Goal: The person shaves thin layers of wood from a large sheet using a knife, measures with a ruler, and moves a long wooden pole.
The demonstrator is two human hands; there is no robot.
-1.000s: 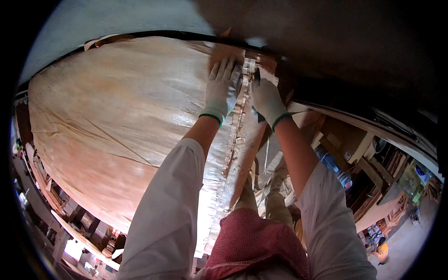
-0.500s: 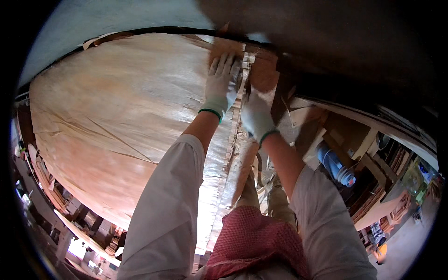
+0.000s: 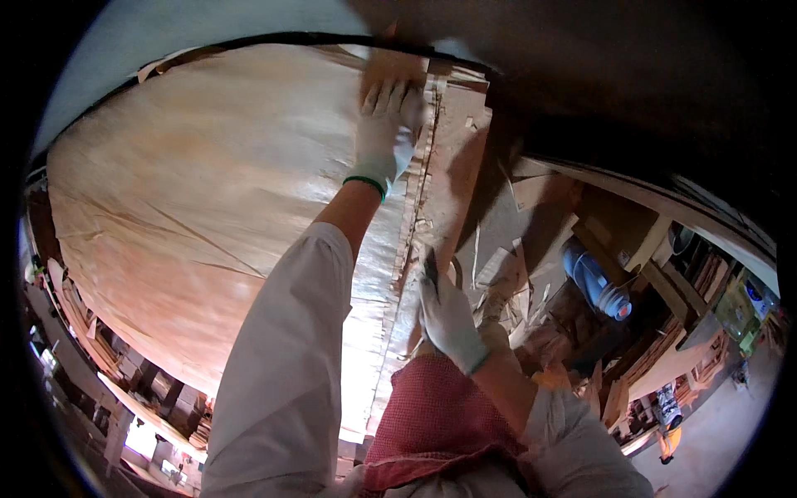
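My left hand, in a white glove with a green cuff, lies flat with its fingers forward near the far right edge of a broad, pale wood veneer sheet. My right hand, gloved too, is closed near my waist, just right of the sheet's ragged edge. A dark slim tool shows at its fingers; the rest of it is hidden in the glove, so its kind is unclear. Beside the sheet runs a long strip of wood with small chips on it.
Veneer scraps litter the floor on the right. A blue plastic bottle lies by cardboard and boards. A dark panel rises at the far side. Another person is at the far lower right.
My right hand has come back toward my body along the sheet's edge, with the dark tool. The strip beside the edge is now more exposed. My left hand stays pressed on the sheet.
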